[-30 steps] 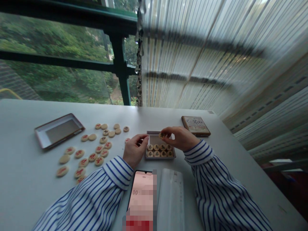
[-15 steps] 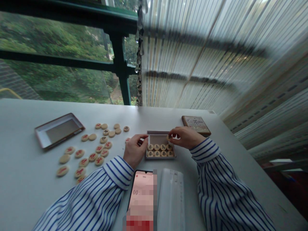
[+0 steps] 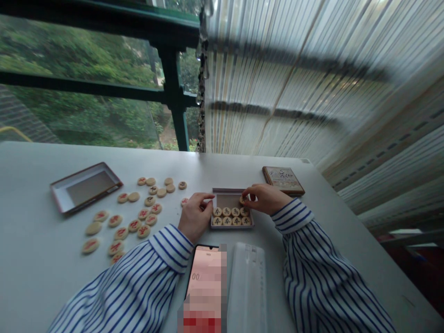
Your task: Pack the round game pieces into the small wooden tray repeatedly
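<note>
A small open box [image 3: 231,191] sits on the white table [image 3: 41,277], with two rows of round wooden chess pieces [image 3: 231,216] filling its near half. My right hand [image 3: 264,198] pinches one more chess piece [image 3: 243,200] with thumb and fingers, down at the box's far right part above the rows. My left hand [image 3: 194,216] rests curled against the box's left wall, fingertips on its rim. Both sleeves are blue-striped white.
Several loose chess pieces [image 3: 138,210] with red or black marks lie scattered to the left. An empty box tray [image 3: 84,187] lies at far left, a printed lid [image 3: 283,179] at back right. A phone [image 3: 204,282] and a white case [image 3: 247,286] lie near me.
My right hand has brought the pinched piece down from above the box's middle to the box's far right part. My left hand stayed at the box's left wall.
</note>
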Tool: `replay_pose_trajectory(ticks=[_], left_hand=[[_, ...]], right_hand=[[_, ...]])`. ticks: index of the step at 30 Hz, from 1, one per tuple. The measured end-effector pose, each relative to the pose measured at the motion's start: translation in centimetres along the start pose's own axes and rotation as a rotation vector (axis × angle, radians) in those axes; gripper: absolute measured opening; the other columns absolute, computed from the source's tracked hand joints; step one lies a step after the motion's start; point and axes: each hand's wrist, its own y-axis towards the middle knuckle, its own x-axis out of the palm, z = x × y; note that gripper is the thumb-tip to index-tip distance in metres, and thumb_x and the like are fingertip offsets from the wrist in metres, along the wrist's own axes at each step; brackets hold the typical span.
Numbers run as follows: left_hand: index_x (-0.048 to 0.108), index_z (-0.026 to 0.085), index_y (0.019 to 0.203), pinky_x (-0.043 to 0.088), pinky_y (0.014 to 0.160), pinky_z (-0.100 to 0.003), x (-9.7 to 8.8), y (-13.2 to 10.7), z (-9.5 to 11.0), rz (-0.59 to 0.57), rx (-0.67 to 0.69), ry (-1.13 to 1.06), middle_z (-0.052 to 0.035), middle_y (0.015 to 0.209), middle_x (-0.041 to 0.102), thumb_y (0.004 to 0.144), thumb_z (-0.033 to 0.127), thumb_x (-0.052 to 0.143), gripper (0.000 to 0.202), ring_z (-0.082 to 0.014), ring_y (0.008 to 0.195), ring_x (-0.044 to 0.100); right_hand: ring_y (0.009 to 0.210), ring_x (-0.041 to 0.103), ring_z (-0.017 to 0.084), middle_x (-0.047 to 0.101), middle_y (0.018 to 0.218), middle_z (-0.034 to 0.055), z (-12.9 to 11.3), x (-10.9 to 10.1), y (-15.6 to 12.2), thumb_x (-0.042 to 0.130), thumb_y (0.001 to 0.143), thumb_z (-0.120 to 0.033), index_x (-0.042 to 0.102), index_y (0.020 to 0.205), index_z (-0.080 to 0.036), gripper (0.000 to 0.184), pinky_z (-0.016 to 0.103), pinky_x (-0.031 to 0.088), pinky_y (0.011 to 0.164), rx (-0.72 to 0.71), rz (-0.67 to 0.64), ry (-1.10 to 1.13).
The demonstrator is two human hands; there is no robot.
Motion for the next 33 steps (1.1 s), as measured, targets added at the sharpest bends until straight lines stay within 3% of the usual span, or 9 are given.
replay_pose_trajectory(ticks=[25,33], left_hand=[[0.060,0.017,0.089,0.047,0.065,-0.027,0.02,0.03,-0.31,-0.001,0.030,-0.010,-0.0038,0.079,0.062,0.074,0.022,0.047,0.021,-0.0143,0.069,0.060],[0.061,0.018,0.088,0.047,0.063,-0.025,0.02,0.04,-0.18,0.011,0.025,-0.001,-0.0040,0.081,0.063,0.073,0.022,0.048,0.020,-0.0140,0.068,0.060]], right_hand=[[0.062,0.056,0.013,0.065,0.072,0.0022,-0.14,0.29,0.17,0.052,0.074,-0.035,0.065,0.091,-0.022,0.025,0.022,0.037,0.056,0.010,-0.033,-0.021],[0.069,0.057,0.015,0.065,0.076,0.0030,0.13,0.18,0.04,0.050,0.075,-0.037,0.063,0.096,-0.022,0.029,0.024,0.039,0.061,0.020,-0.009,-0.021]])
